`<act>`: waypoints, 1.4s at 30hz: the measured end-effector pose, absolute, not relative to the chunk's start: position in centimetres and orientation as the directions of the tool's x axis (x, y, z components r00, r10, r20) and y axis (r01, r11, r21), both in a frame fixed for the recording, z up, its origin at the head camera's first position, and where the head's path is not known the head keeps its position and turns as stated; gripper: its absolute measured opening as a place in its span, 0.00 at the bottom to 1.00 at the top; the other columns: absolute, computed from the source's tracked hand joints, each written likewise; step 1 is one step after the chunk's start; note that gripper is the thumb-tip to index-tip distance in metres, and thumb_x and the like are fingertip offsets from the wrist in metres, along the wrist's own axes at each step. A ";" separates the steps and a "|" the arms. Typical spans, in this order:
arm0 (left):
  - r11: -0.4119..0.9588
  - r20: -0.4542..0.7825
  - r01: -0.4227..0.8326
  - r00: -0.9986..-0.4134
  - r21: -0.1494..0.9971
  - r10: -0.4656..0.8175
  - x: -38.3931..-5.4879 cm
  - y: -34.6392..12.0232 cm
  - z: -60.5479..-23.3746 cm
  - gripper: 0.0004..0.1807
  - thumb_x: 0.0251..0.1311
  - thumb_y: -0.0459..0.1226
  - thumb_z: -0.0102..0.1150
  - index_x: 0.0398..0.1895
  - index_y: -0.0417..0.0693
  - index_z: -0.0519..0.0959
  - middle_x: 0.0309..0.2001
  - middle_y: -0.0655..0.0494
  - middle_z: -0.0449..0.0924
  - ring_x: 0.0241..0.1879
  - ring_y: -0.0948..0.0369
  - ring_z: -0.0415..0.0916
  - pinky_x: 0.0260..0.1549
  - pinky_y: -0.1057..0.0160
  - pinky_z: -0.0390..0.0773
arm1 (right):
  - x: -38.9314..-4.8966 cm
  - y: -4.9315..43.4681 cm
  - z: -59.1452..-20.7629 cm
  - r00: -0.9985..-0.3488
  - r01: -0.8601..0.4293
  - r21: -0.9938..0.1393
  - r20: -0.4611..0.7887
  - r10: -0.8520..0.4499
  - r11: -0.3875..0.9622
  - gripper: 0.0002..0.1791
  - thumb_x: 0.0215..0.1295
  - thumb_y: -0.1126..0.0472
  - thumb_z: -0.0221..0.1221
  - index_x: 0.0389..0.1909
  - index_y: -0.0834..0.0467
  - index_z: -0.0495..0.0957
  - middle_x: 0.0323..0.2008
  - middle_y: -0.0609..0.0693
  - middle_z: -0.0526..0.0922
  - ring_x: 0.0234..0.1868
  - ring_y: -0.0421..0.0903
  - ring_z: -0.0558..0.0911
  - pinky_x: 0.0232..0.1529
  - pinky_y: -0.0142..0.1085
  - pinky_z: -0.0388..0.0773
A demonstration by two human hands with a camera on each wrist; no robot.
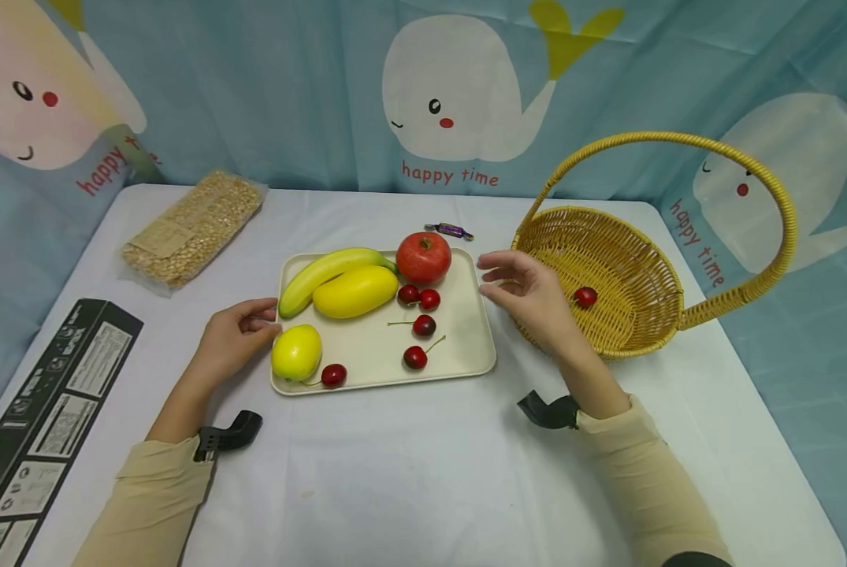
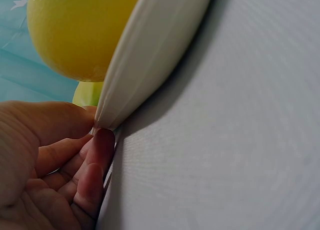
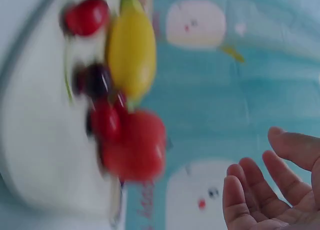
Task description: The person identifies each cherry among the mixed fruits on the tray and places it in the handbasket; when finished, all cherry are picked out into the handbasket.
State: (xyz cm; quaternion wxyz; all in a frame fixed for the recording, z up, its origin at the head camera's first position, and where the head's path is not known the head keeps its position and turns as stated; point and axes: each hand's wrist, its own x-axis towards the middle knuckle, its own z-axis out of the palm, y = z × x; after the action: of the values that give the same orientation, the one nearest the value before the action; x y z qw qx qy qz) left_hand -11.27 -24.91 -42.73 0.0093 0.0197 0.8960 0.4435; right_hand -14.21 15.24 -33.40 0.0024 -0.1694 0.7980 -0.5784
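Note:
A cream rectangular tray (image 1: pixel 366 354) lies on the white table. My left hand (image 1: pixel 233 337) pinches its left rim; in the left wrist view the thumb (image 2: pixel 60 121) is above the rim and fingers are below. On the tray are a banana (image 1: pixel 324 276), a yellow mango (image 1: pixel 355 292), a lemon (image 1: pixel 296 353), a red pomegranate (image 1: pixel 424 257) and several cherries (image 1: pixel 415 357). Just off the tray's right edge, my right hand (image 1: pixel 529 295) is raised with relaxed fingers and nothing in them, also in the right wrist view. It partly hides the basket's left side.
A yellow wicker basket (image 1: pixel 650 339) with a tall handle stands at the right, one cherry (image 1: pixel 585 297) inside. Behind the tray lies a purple wrapped candy (image 1: pixel 450 230). A bag of grains (image 1: pixel 195 228) is at the back left, a long black box (image 1: pixel 47 425) at the left edge.

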 end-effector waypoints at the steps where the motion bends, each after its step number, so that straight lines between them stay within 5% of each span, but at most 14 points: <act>1: 0.604 0.003 0.030 -0.999 0.796 0.046 -11.3 -24.9 -42.7 0.25 0.59 0.36 0.59 0.58 0.32 0.70 0.43 0.40 0.76 0.30 0.75 0.69 0.28 0.80 0.69 | -14.0 14.6 -33.7 -0.935 -0.269 -0.918 0.176 -0.309 0.290 0.17 0.57 0.67 0.62 0.49 0.64 0.75 0.46 0.56 0.78 0.47 0.52 0.76 0.44 0.33 0.76; 13: 0.613 0.014 0.038 -0.999 0.789 0.044 -11.1 -24.7 -42.4 0.24 0.59 0.35 0.58 0.57 0.31 0.70 0.42 0.40 0.76 0.29 0.74 0.69 0.28 0.79 0.69 | -11.9 10.1 -38.0 -0.812 -0.310 -0.874 0.039 -0.582 0.374 0.16 0.55 0.67 0.63 0.46 0.63 0.78 0.43 0.57 0.80 0.44 0.53 0.77 0.41 0.43 0.76; 30: 0.619 -0.002 0.020 -0.999 0.785 0.035 -11.1 -24.7 -42.4 0.25 0.59 0.36 0.59 0.57 0.31 0.70 0.42 0.40 0.76 0.30 0.71 0.70 0.27 0.78 0.69 | -11.2 9.1 -39.7 -0.767 -0.419 -0.703 -0.064 -0.638 0.575 0.19 0.52 0.68 0.65 0.47 0.58 0.79 0.48 0.49 0.78 0.44 0.44 0.73 0.44 0.36 0.72; 42: 0.606 0.006 0.029 -0.999 0.795 0.041 -11.0 -24.7 -42.3 0.25 0.59 0.35 0.59 0.57 0.31 0.70 0.42 0.39 0.76 0.29 0.74 0.69 0.27 0.79 0.69 | -11.2 9.8 -39.2 -0.775 -0.363 -0.750 -0.085 -0.626 0.552 0.17 0.53 0.67 0.65 0.46 0.56 0.79 0.42 0.44 0.78 0.39 0.41 0.74 0.38 0.31 0.75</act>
State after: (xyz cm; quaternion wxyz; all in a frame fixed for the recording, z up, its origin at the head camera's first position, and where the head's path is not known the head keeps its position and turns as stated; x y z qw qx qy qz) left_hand -11.00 -24.69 -42.30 0.0066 0.0197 0.8960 0.4435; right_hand -11.18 9.83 -39.24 0.1743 -0.2864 0.8636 -0.3766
